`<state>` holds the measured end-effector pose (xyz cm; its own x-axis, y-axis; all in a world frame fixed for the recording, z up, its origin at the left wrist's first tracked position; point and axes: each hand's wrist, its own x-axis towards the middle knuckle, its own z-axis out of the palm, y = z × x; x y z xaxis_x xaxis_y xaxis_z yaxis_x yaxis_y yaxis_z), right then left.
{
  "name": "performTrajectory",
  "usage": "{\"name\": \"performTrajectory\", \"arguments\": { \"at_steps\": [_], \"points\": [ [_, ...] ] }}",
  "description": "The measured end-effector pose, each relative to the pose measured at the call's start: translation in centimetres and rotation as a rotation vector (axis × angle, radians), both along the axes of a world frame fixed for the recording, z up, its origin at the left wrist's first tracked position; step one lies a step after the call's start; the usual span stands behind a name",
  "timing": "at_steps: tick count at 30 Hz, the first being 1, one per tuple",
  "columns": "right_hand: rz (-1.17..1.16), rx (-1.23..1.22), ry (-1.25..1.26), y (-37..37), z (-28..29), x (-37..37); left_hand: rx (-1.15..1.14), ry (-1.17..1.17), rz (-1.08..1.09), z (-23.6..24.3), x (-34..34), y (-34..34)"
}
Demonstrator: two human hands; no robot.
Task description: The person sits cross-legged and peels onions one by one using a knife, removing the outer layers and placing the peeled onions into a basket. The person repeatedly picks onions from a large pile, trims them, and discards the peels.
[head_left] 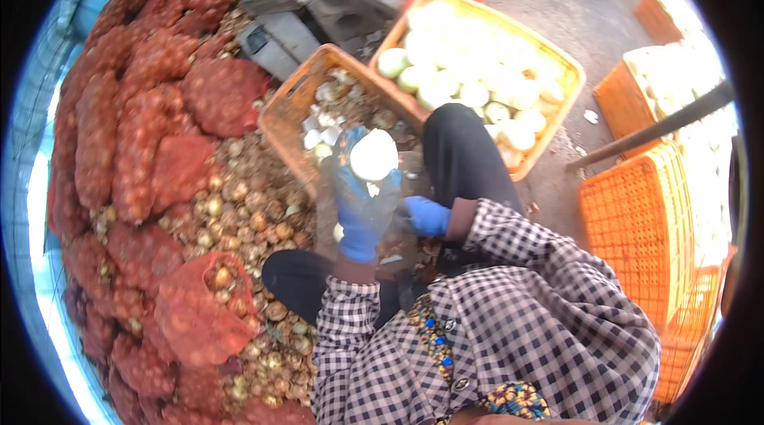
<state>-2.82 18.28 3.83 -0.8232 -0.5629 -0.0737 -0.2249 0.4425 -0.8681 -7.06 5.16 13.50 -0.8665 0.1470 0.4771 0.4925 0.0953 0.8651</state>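
Note:
In my blue-gloved left hand (362, 206) is a peeled white onion (373, 156), gripped with the fingers and thumb wrapped round it. It is held up in front of me, above the near side of an orange crate (288, 156) with onion skins and white scraps in it. My right hand (426, 216), in a blue glove too, is closed close beside my left wrist, near my right knee. What it grips, if anything, is blurred and hidden. Ahead to the right, a second orange crate (567, 111) carries many peeled onions (474, 94), partly washed out by glare.
Red mesh sacks of onions (143, 138) are heaped along the left. Loose unpeeled onions (247, 206) lie beside my left leg. Grey concrete blocks (338, 1) are piled ahead. To the right stand more orange crates (637, 226) and a slanting pole (652, 127).

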Motion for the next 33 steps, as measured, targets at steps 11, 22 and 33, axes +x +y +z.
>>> {"name": "performTrajectory", "arguments": {
  "at_steps": [11, 22, 33],
  "points": [
    [-0.205, -0.385, -0.208, -1.0, -1.7, -0.2, -0.407, 0.085, 0.084, 2.2, -1.3, 2.5],
    [0.409, 0.229, -0.112, -5.0, 0.4, 0.4, 0.512, -0.772, 0.808, -11.4, 11.4, -12.3],
    [-0.156, 0.209, 0.208, 4.1, 14.0, -14.5, 0.565, -0.692, 0.288, -7.3, 1.6, -9.2]
  ]
}}
